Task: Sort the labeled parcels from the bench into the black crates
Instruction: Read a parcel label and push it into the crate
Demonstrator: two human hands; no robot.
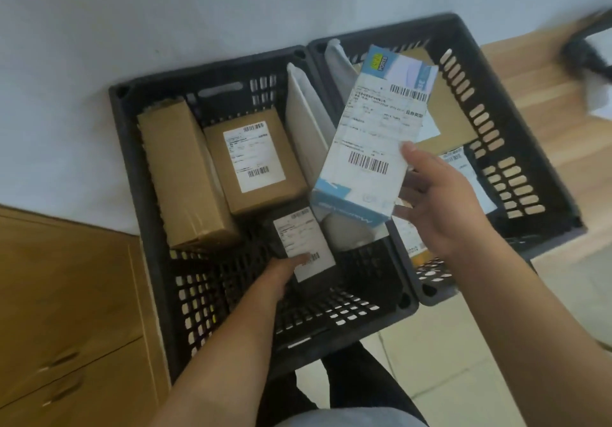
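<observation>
Dark trousers (pixel 361 390) at bottom edge, both bare forearms reaching out above them. Left hand (pixel 284 272) low inside left crate (pixel 212 68), gripping the near end of a black parcel (pixel 303 244); thumb lies on its white label, other fingers hidden beneath. Parcel sits tilted, near the crate's mesh floor.

Right hand (pixel 440 201) holds white-and-blue box (pixel 371 141) in the air over the shared wall between left crate and right crate (pixel 397 30). Thumb pressed on the labelled top face, fingers spread underneath. Box tilted, two barcodes facing up.

Left crate also holds: long brown carton (pixel 185 174) against the left wall, labelled brown box (pixel 255 161) beside it, white envelope (pixel 308 121) standing against the right wall.

Right crate: flat brown cardboard (pixel 453 118), another white envelope (pixel 337 62), a dark pouch with label (pixel 463 168), partly hidden.

Crates touch side by side against a pale wall (pixel 132 12). Wooden cabinet (pixel 66 294) to the left.
</observation>
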